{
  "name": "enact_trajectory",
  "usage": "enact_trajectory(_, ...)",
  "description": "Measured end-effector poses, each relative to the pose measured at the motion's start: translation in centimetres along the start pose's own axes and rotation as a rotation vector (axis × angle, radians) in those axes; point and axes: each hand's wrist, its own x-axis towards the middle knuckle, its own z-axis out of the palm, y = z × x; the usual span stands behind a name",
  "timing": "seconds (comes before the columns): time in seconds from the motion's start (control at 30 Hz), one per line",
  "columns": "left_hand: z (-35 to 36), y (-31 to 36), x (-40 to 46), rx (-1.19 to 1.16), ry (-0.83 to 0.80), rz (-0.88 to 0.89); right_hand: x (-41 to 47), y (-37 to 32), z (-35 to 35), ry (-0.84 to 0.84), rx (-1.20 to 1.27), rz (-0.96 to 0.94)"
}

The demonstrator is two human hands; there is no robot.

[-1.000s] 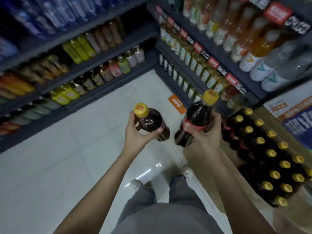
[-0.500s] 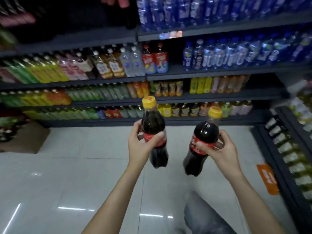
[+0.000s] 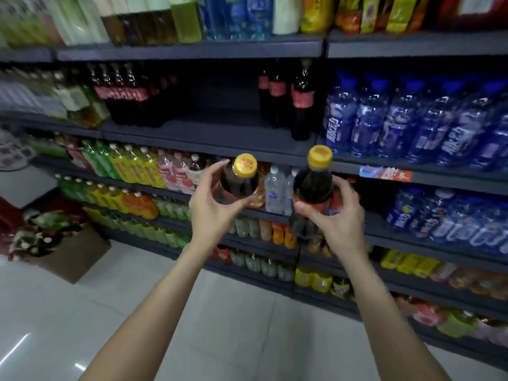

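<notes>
I hold two dark cola bottles with yellow caps and red labels in front of a drinks shelf. My left hand (image 3: 213, 207) grips the left cola bottle (image 3: 239, 182) around its upper body, the cap tilted toward me. My right hand (image 3: 336, 215) grips the right cola bottle (image 3: 313, 185) at its label, and this bottle stands nearly upright. The two bottles are side by side and a little apart, at about the height of the second shelf from the top. Their lower halves are hidden behind my hands.
A dark shelf board (image 3: 220, 136) above the bottles has a bare gap between cola bottles at left (image 3: 129, 97) and cola bottles at right (image 3: 301, 100). Blue water bottles (image 3: 412, 119) fill the right side. A cardboard box (image 3: 71, 259) stands on the tiled floor at left.
The view has swung from the floor up to the facing shelves, which are now closer. Both hands have raised the bottles toward the shelf, still gripping them.
</notes>
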Motion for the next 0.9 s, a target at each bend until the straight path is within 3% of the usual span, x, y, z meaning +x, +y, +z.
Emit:
enact_trajectory(0.3, 5.9, -13.5, 20.1, -0.092, 0.090, 0.005, 18.1, 1.4, 12.3, 0.181, -0.015, -0.211)
enact_trajectory(0.53, 9.2, -21.8, 33.3, -0.139, 0.010, -0.059, 27.5, 5.0, 21.4, 0.354, -0.047, -0.109)
enact_trajectory(0.67, 11.1, -23.0, 38.3, -0.109, 0.036, -0.159, 32.2, 6.8, 24.6, 0.487, -0.074, 0.018)
enact_trajectory(0.9, 14.8, -24.8, 44.8, -0.076, -0.031, -0.196, 34.9, 9.3, 26.9, 0.583, -0.255, 0.032)
